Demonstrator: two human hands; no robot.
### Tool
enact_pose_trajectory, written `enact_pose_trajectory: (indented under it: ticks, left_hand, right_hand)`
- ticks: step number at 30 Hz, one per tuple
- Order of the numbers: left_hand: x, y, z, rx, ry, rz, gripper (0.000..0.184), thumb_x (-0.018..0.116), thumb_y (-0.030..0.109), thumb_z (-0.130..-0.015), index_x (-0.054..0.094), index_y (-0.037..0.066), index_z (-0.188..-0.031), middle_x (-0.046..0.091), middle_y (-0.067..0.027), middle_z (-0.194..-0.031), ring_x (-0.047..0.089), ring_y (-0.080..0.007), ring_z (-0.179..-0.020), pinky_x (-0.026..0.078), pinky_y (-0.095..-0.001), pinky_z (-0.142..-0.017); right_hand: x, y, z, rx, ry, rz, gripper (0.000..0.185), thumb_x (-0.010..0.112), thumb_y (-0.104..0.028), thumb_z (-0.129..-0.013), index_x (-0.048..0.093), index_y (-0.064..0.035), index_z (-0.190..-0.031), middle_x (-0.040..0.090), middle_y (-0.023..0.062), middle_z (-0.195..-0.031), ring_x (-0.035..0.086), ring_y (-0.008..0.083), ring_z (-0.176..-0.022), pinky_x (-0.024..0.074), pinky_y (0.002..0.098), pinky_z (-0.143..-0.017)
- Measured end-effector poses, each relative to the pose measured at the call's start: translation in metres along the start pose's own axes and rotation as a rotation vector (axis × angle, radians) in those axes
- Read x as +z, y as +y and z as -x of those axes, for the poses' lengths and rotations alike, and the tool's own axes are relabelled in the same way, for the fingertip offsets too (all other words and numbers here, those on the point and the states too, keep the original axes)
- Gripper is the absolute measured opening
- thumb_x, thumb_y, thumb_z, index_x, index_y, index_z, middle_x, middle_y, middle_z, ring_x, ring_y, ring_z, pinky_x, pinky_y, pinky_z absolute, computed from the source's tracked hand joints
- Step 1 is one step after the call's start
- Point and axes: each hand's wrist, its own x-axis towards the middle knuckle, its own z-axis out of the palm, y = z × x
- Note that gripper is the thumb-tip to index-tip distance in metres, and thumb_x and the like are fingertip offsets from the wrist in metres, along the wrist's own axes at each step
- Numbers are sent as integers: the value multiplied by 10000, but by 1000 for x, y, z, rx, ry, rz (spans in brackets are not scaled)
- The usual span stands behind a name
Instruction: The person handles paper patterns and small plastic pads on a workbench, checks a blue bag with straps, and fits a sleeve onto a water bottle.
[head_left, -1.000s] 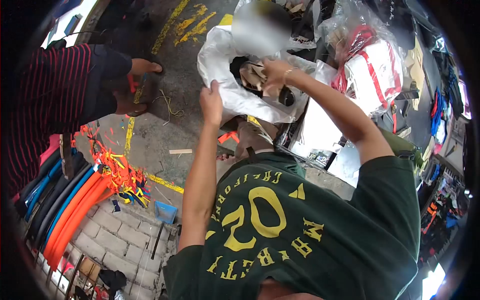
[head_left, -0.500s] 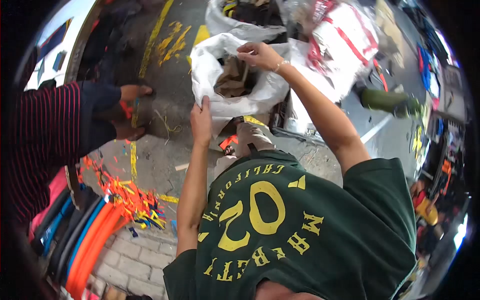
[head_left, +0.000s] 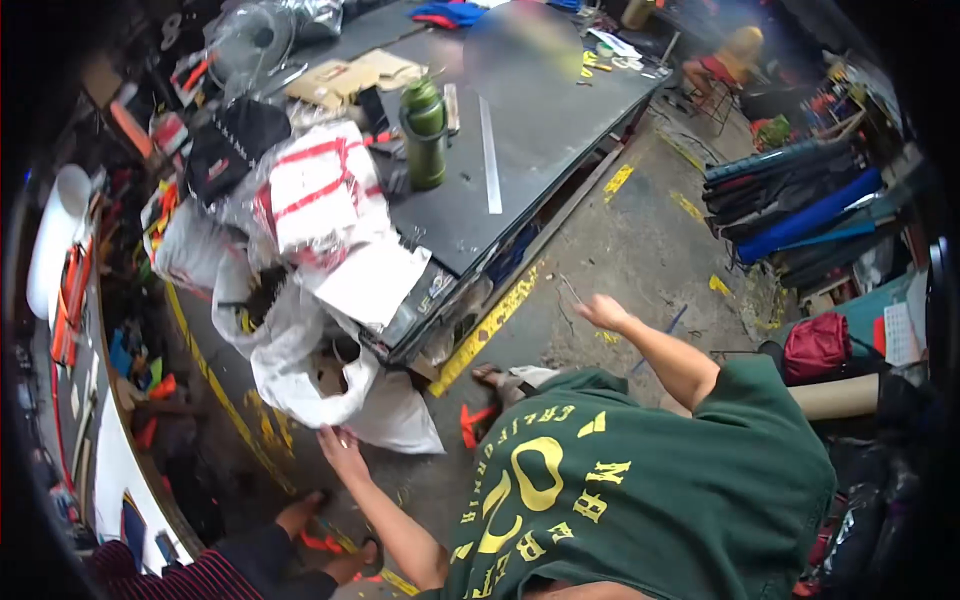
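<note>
Brown material [head_left: 330, 377] is contained in the open white sack [head_left: 290, 377], set on the floor [head_left: 625, 235] beside the counter [head_left: 545, 130]; the left hand [head_left: 343, 450] is placed at its rim, whether clamped cannot be told; the right hand [head_left: 605, 314] is held out, its grip likewise unclear.

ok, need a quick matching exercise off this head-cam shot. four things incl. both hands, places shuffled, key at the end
Things
1. Left hand
2. Right hand
3. Green bottle
4. Maroon bag

Places
A. On the dark table
B. Next to the tan roll
C. At the rim of a white sack
D. Out over the floor, away from the sack

Pairs: 1-C, 2-D, 3-A, 4-B
</note>
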Motion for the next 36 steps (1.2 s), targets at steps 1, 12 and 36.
enact_pose_trajectory:
  ticks: [1, 12, 36]
  left_hand:
    - [-13, -19, -4, -42, -9, 37, 449, 630, 444, -991, 521, 119, -1282, 591, 0, -1040, 559, -106, -850, 471, -283, -759]
    - [22, -217, 200, -1099, -187, -543, 145, 689, 254, -895, 611, 161, -975, 572, -16, -789, 577, -158, -631, 493, -325, -549]
    - [443, -353, 88, -1383, -429, -689, 347, 604, 299, -966, 640, 118, -1260, 687, -99, -1138, 673, -226, -921, 540, -347, -800]
  right_hand:
    - [47, 70, 8, 72, 81, 127, 668, 482, -619, -977, 738, -4, -917, 702, 243, -804, 697, 413, -822, 536, 504, -790]
    - [146, 258, 101, 664, -269, -924, 308, 690, -352, -899, 686, -53, -824, 635, 77, -701, 595, 216, -534, 516, 394, -502]
    - [-30, 465, 5, 583, -348, -976, 189, 495, -141, -940, 675, -91, -915, 669, 70, -719, 628, 193, -643, 500, 391, -522]
